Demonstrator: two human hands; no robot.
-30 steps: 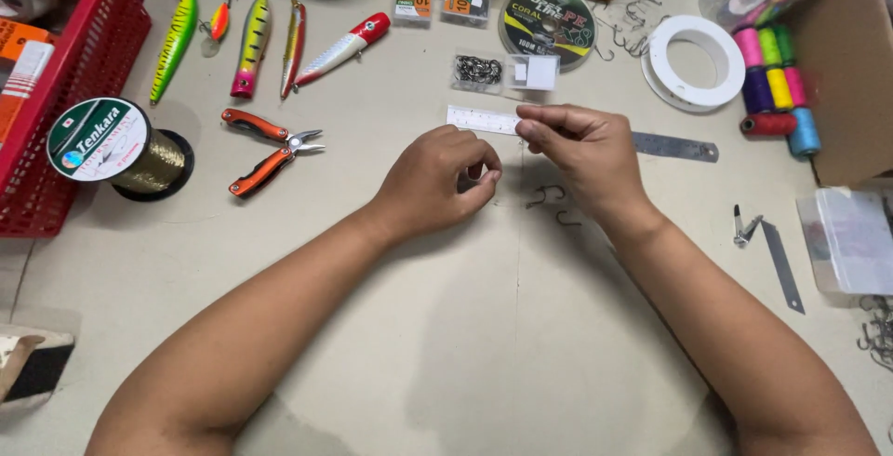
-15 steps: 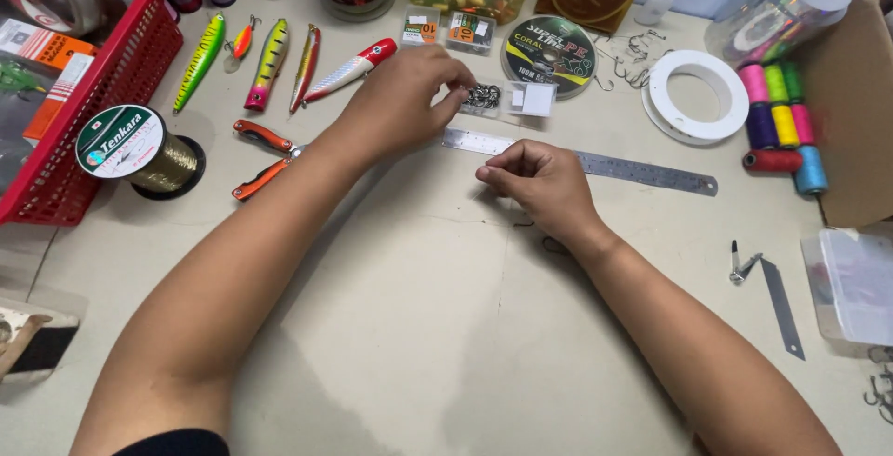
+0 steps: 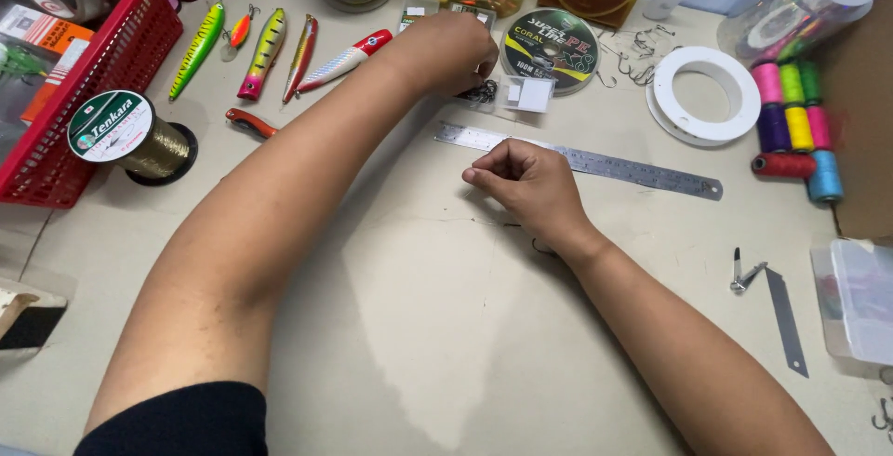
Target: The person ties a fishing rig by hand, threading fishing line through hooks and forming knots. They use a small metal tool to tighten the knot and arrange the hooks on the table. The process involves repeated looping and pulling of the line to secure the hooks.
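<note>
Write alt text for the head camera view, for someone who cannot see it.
A person's left hand reaches across a pale table to a small clear packet of dark hooks, while the closed right hand rests beside a long steel ruler. Colourful fishing lures, line spools, thread spools and a red basket surround them.

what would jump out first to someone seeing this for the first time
The two bare arms crossing the pale table: the left hand reaches to a small clear packet of hooks at the far middle, while the right hand rests closed by a steel ruler. Next come the bright fishing lures far left beside a red basket, and the coloured thread spools at right.
</note>
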